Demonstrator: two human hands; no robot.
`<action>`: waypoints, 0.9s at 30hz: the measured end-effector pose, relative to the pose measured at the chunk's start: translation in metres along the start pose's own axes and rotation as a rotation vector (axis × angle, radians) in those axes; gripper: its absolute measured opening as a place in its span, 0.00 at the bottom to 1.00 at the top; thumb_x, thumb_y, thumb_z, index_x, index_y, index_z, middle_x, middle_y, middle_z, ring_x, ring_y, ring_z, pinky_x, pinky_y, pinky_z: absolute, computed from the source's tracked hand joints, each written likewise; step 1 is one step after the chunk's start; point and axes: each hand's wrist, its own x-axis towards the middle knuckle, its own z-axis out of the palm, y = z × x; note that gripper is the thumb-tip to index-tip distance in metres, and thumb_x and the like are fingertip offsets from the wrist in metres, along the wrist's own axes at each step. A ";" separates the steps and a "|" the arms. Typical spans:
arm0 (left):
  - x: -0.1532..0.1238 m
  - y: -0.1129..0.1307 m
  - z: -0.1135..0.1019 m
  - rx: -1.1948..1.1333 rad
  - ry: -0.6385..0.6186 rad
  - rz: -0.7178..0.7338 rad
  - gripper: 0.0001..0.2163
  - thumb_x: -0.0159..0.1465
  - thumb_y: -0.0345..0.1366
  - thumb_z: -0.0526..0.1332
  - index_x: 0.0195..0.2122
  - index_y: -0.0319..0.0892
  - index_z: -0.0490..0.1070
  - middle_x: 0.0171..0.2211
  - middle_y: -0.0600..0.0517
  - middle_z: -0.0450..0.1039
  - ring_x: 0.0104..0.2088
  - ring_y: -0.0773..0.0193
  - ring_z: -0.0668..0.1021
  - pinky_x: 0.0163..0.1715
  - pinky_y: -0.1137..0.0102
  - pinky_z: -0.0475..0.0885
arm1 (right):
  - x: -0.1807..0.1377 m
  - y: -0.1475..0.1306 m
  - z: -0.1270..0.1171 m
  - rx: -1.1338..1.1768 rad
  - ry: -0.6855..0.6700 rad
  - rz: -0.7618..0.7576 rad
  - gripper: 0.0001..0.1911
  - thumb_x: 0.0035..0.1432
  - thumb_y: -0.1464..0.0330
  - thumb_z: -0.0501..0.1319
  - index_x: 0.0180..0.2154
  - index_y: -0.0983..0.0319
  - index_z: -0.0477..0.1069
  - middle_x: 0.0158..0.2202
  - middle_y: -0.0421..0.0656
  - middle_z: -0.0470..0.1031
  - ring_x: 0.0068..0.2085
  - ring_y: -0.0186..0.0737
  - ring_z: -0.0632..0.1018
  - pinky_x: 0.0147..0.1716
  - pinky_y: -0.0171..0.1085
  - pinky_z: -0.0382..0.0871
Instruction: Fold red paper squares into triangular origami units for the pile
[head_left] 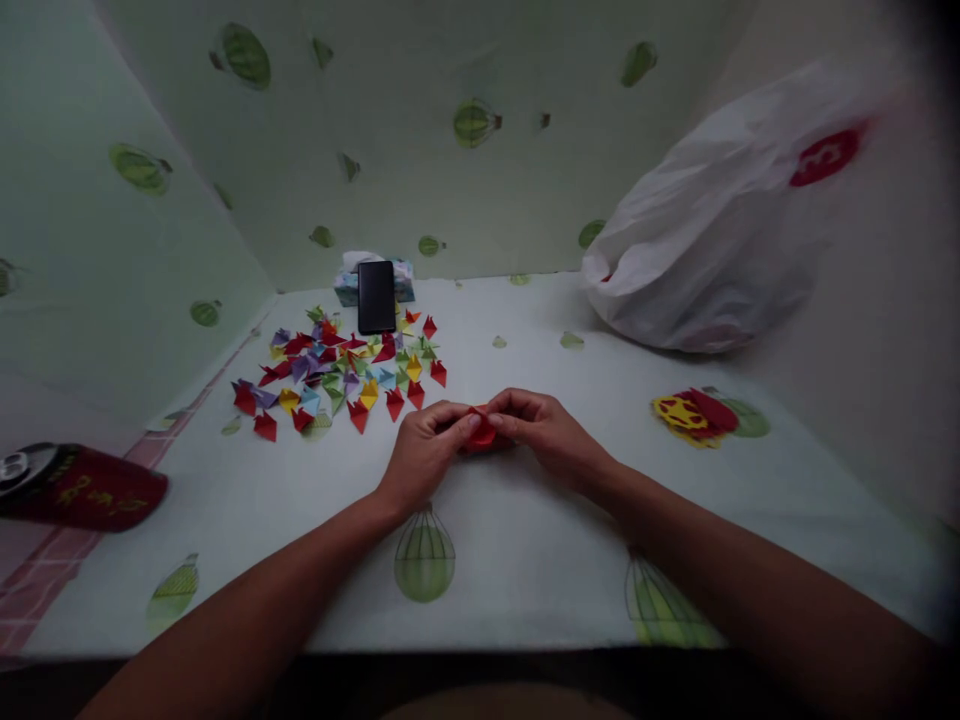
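Note:
A piece of red origami paper (481, 430), partly folded, is pinched between both hands just above the middle of the table. My left hand (426, 448) grips its left side with thumb and fingers. On the other side, my right hand (551, 435) has thumb and fingertips closed on the paper. The fingers hide much of the fold, so its exact shape is unclear. Left of my hands lies a spread of small folded paper pieces (360, 416), pointed like cranes, in red, yellow, green, blue and purple.
A black phone (376, 298) leans on a tissue box (403, 280) behind the folded pieces. At far left is a red can (97, 490). A white plastic bag (697, 230) bulges at the back right, with red and yellow cut-outs (694, 415) before it. Walls enclose the table (525, 570).

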 end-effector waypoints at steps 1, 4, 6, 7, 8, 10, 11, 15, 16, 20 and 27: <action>0.001 0.001 -0.001 0.030 -0.020 0.006 0.08 0.61 0.39 0.64 0.34 0.41 0.81 0.33 0.50 0.79 0.33 0.64 0.77 0.33 0.71 0.71 | 0.000 -0.001 0.000 0.011 -0.017 0.014 0.10 0.54 0.63 0.70 0.33 0.62 0.74 0.30 0.39 0.78 0.32 0.33 0.77 0.36 0.34 0.69; 0.002 0.003 -0.005 0.121 -0.084 0.006 0.08 0.62 0.39 0.63 0.33 0.42 0.80 0.32 0.50 0.77 0.31 0.65 0.76 0.30 0.71 0.69 | 0.001 -0.001 -0.002 0.037 -0.061 0.046 0.09 0.53 0.64 0.70 0.33 0.62 0.74 0.30 0.39 0.79 0.32 0.33 0.78 0.36 0.35 0.70; 0.002 0.005 -0.007 0.154 -0.097 0.002 0.08 0.62 0.39 0.62 0.33 0.42 0.80 0.31 0.51 0.75 0.29 0.66 0.74 0.28 0.72 0.68 | 0.001 0.000 -0.002 0.059 -0.088 0.063 0.09 0.52 0.65 0.71 0.34 0.61 0.74 0.31 0.39 0.79 0.32 0.34 0.79 0.37 0.36 0.71; 0.002 0.005 -0.009 0.162 -0.100 0.002 0.08 0.63 0.38 0.62 0.34 0.42 0.80 0.30 0.52 0.75 0.28 0.67 0.74 0.27 0.72 0.67 | 0.002 0.001 -0.003 0.071 -0.097 0.071 0.09 0.52 0.66 0.71 0.34 0.61 0.74 0.31 0.39 0.79 0.33 0.34 0.79 0.37 0.36 0.72; 0.002 0.006 -0.009 0.170 -0.104 0.003 0.08 0.63 0.38 0.62 0.34 0.42 0.80 0.29 0.52 0.74 0.28 0.67 0.73 0.26 0.72 0.66 | 0.002 0.001 -0.002 0.081 -0.102 0.076 0.10 0.51 0.67 0.71 0.34 0.61 0.74 0.32 0.39 0.79 0.33 0.34 0.79 0.38 0.36 0.72; 0.002 0.007 -0.010 0.184 -0.116 0.008 0.09 0.63 0.38 0.61 0.34 0.42 0.80 0.28 0.52 0.73 0.27 0.68 0.72 0.26 0.72 0.66 | 0.002 0.002 -0.002 0.091 -0.101 0.081 0.10 0.50 0.68 0.71 0.34 0.61 0.73 0.32 0.39 0.79 0.34 0.34 0.79 0.39 0.36 0.72; 0.002 0.007 -0.010 0.190 -0.120 0.013 0.09 0.63 0.38 0.61 0.34 0.42 0.80 0.27 0.52 0.73 0.26 0.68 0.71 0.26 0.72 0.65 | 0.002 0.002 -0.001 0.092 -0.098 0.081 0.10 0.50 0.68 0.71 0.34 0.61 0.73 0.32 0.39 0.79 0.34 0.34 0.79 0.39 0.36 0.73; 0.002 0.008 -0.008 0.166 -0.121 0.003 0.08 0.63 0.38 0.62 0.37 0.41 0.78 0.27 0.53 0.74 0.25 0.68 0.72 0.26 0.72 0.66 | 0.001 0.001 0.001 0.083 -0.093 0.099 0.10 0.51 0.67 0.71 0.34 0.61 0.73 0.31 0.40 0.80 0.33 0.35 0.79 0.38 0.36 0.72; 0.002 0.008 -0.007 0.149 -0.114 -0.005 0.08 0.62 0.38 0.62 0.37 0.41 0.78 0.27 0.53 0.74 0.25 0.68 0.72 0.26 0.72 0.66 | 0.001 0.001 0.001 0.079 -0.090 0.107 0.10 0.51 0.66 0.71 0.33 0.62 0.73 0.31 0.40 0.79 0.33 0.35 0.79 0.37 0.36 0.72; 0.002 0.008 -0.004 0.075 -0.092 -0.028 0.07 0.60 0.38 0.64 0.35 0.40 0.74 0.28 0.53 0.75 0.26 0.68 0.73 0.27 0.72 0.68 | -0.001 0.000 0.002 0.060 -0.072 0.102 0.09 0.51 0.65 0.70 0.31 0.62 0.73 0.29 0.40 0.79 0.31 0.34 0.77 0.36 0.36 0.70; 0.002 0.008 -0.004 -0.025 -0.114 -0.069 0.10 0.65 0.41 0.60 0.36 0.39 0.75 0.28 0.52 0.75 0.26 0.68 0.74 0.29 0.72 0.70 | -0.001 -0.002 0.002 0.075 -0.026 0.085 0.09 0.50 0.66 0.71 0.29 0.62 0.73 0.27 0.38 0.77 0.29 0.33 0.76 0.35 0.36 0.71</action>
